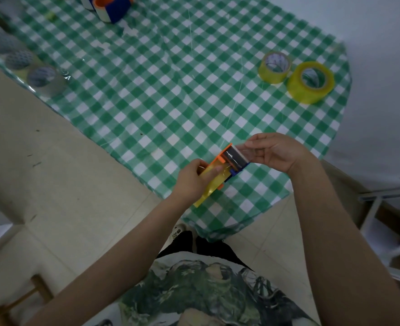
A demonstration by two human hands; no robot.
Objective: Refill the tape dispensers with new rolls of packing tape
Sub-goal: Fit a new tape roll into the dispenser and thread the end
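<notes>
I'm seeing the left hand [190, 181] gripping the orange-and-blue dispenser [232, 157], fingers curled round it, while the right hand [275, 151] is pinching what looks like the clear tape end [253, 152].

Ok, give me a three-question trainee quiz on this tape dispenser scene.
1. True or false: the left hand grips the orange and blue dispenser, which is loaded with yellow tape.
2. How many yellow rolls lie loose on the checked tablecloth at the far right?
3. Pick one: the right hand pinches A) the tape's free end, B) a spare roll, C) nothing.

Key: 1 true; 2 two; 3 A.
</notes>
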